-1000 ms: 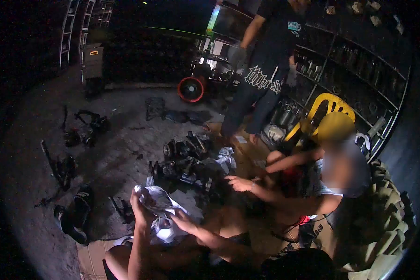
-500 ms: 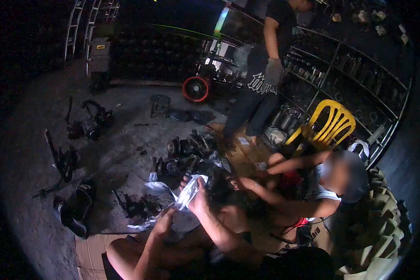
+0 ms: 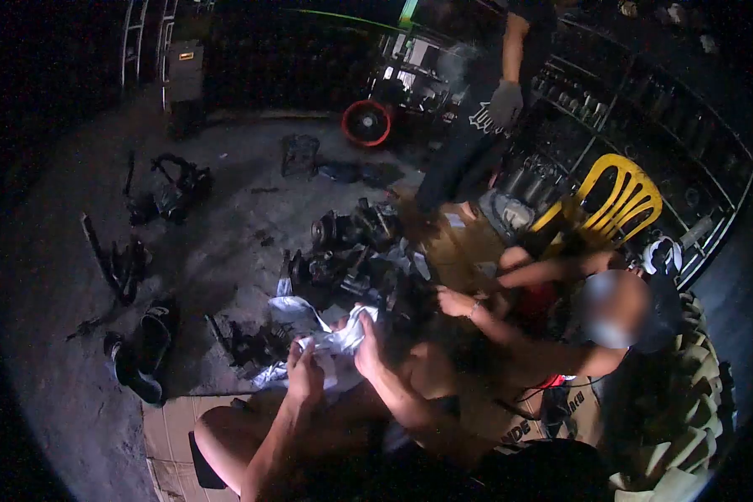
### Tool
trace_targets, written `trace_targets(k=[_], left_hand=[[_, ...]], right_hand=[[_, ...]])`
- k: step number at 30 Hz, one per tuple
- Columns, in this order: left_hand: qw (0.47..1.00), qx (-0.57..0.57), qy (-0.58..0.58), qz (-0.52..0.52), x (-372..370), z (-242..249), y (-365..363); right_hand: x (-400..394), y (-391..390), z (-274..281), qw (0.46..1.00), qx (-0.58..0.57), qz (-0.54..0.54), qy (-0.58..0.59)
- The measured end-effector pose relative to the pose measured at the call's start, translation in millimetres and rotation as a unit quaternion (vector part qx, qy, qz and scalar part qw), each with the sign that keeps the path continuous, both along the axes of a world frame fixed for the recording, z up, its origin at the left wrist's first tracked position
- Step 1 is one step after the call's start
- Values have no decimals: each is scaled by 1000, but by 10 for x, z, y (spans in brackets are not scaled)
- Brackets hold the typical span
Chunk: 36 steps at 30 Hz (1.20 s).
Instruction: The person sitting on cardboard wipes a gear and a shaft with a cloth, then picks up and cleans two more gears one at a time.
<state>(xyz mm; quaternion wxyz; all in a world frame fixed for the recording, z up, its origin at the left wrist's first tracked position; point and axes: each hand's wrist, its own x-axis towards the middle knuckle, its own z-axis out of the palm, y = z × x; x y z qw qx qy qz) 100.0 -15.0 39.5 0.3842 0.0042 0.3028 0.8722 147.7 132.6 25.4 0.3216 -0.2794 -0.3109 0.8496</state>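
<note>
In the head view, my left hand (image 3: 304,376) pinches the near end of a bunched white cloth (image 3: 340,337). My right hand (image 3: 368,351) grips the same cloth at its right side, thumb up. Whether anything is wrapped inside the cloth cannot be seen. Just beyond my hands lies another white cloth (image 3: 293,308), by a pile of dark, greasy metal parts (image 3: 343,268). Left of my left hand sits a smaller cluster of dark parts (image 3: 247,341) on the floor.
A seated person (image 3: 552,356) works close on my right; another person (image 3: 494,109) stands behind the pile. A yellow chair (image 3: 623,201), a large tyre (image 3: 686,402) and shelves of parts (image 3: 594,117) line the right. Sandals (image 3: 146,356) lie left, past the cardboard (image 3: 176,435).
My left hand has risen, and the cloth between my hands is now more bunched and level. The seated person's head has turned. The whole view has shifted slightly.
</note>
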Motion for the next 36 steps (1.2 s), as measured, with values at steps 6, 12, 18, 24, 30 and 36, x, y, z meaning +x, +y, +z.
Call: trace_targets(k=[6,12,18,24,30,36], left_hand=[[975,-18,-106,193,-220,-145,-81],[840,-280,286,367,-312,130,-158],[895,-219,321,218,104,354,-39],[760,-309,515,250,-40,310,-95],[961,-114,239,84,-152,-203,-111],[985,-142,-14,92,-106,-333,-109]], right_hand=[[433,-198,-380,841,446,222,-208],[555,-487,-93,931,52,352,-86],[170,-759,354,953,-90,265,-116],[16,-608,-199,927,270,183,-185],[-132,-945,394,826,486,146,-244],[-335,-807,211,677,716,2,-172]])
